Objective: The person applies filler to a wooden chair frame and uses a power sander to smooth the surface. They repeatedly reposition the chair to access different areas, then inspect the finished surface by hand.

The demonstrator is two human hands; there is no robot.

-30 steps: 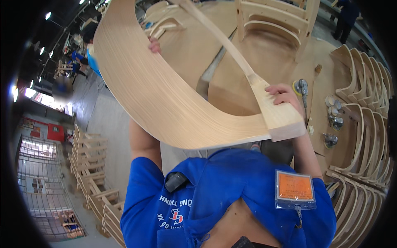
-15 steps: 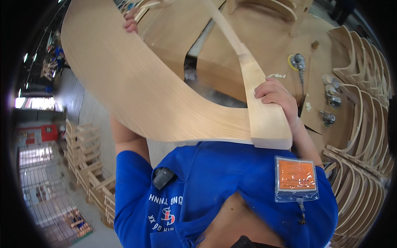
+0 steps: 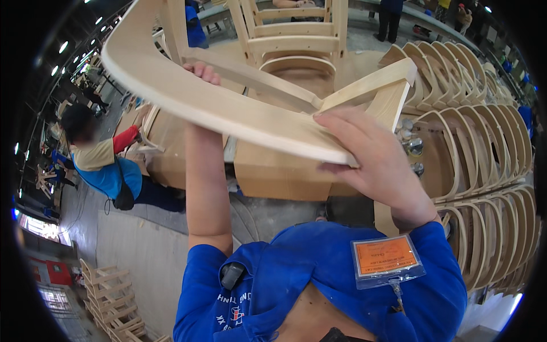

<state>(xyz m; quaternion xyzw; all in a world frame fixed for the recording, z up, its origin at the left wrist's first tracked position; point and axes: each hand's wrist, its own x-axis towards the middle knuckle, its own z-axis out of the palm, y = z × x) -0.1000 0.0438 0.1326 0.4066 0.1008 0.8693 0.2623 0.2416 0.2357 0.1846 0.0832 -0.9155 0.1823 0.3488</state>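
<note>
A pale wooden chair part, a wide bent panel with straight rails joined to it, is held up in front of me. My left hand grips its far edge from below; the fingertips curl over the edge and the palm is hidden behind the panel. At the right end my right hand clasps the near edge, fingers on top and thumb underneath. A rail slants up behind my right hand to a corner joint.
Rows of bent wooden frames stand on the right. Sanders lie beside them on the brown-covered table. A wooden chair frame stands ahead. On the left, a co-worker handles wood; stacked wooden frames stand at lower left.
The chair part has tilted, its broad face turning flatter and its near edge swinging away from my chest. My right hand has shifted from the rail to the panel's near edge.
</note>
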